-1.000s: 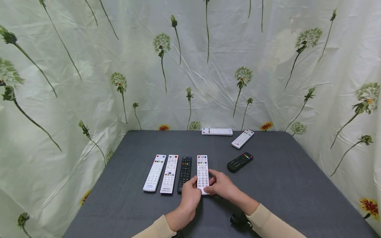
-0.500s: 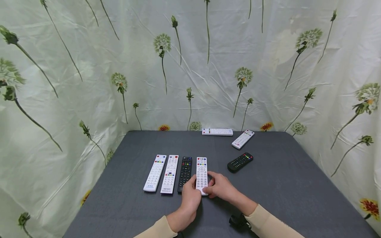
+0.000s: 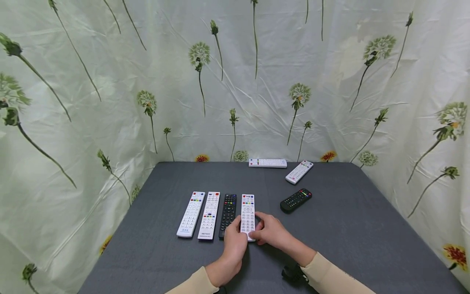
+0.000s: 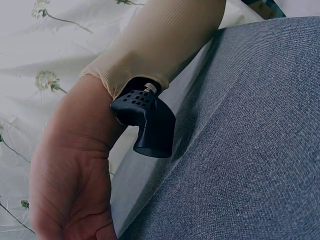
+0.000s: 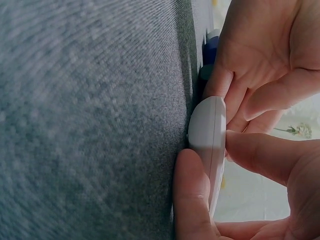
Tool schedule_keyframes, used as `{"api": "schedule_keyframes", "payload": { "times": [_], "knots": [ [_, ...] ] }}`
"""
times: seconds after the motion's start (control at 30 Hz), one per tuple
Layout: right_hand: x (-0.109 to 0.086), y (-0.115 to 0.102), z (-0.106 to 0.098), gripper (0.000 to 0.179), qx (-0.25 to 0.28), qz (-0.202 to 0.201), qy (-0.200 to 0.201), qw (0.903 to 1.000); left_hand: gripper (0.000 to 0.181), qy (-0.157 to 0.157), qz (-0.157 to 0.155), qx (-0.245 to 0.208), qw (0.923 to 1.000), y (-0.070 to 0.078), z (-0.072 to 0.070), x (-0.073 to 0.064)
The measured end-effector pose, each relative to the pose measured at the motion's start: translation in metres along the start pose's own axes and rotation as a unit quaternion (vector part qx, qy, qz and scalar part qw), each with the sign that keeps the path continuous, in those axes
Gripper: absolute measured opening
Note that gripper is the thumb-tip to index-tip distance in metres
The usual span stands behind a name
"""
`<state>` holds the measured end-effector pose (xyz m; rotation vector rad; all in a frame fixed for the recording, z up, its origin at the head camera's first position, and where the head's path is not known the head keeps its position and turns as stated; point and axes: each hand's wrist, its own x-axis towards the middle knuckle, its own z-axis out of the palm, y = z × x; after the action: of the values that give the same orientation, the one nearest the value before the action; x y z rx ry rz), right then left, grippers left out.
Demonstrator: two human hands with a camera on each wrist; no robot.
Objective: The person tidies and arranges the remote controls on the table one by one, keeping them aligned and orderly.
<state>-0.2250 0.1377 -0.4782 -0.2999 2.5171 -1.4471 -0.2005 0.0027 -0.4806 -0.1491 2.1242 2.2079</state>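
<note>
A white remote control (image 3: 248, 212) lies upright in the head view at the right end of a row, beside a black remote control (image 3: 228, 210). My left hand (image 3: 235, 246) holds its left edge near the bottom end. On the opposite edge, my right hand (image 3: 273, 233) grips it, thumb on the button face. The right wrist view has the white remote's end (image 5: 206, 127) low against the cloth, between the fingers of both hands. From the left wrist, only the palm side of the left hand (image 4: 75, 170) shows; its fingertips are out of frame.
Two white remotes, one (image 3: 209, 215) beside the black one and another (image 3: 191, 214) slightly slanted, continue the row leftward. Right of the hands lies a second black remote (image 3: 295, 200). Farther back are a slanted white remote (image 3: 299, 171) and a sideways one (image 3: 267, 163) near the table's (image 3: 349, 228) rear edge.
The white remote has slid slightly left and a little toward me, closer to the black one, with both hands moving along. The other remotes have stayed where they were.
</note>
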Motion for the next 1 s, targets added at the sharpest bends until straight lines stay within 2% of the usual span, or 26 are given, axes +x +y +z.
{"api": "schedule_keyframes", "payload": {
  "times": [0.33, 0.57, 0.77, 1.0],
  "knots": [
    [-0.001, 0.0, -0.002, 0.077, 0.003, -0.005, 0.0, 1.0, 0.071, 0.004, -0.015, -0.005, 0.9999, 0.0, 0.0, 0.003],
    [-0.002, -0.006, -0.011, 0.078, 0.04, 0.002, -0.003, 0.9992, 0.069, 0.011, 0.008, 0.005, 0.9999, 0.006, -0.003, 0.005],
    [0.002, -0.018, -0.028, 0.072, 0.027, 0.0, 0.025, 0.9993, 0.062, 0.021, 0.026, 0.001, 0.9995, 0.013, -0.003, 0.012],
    [0.008, -0.022, -0.052, 0.066, 0.009, 0.017, 0.077, 0.9968, 0.053, 0.025, 0.053, -0.002, 0.9983, 0.025, 0.007, 0.03]
  ]
}}
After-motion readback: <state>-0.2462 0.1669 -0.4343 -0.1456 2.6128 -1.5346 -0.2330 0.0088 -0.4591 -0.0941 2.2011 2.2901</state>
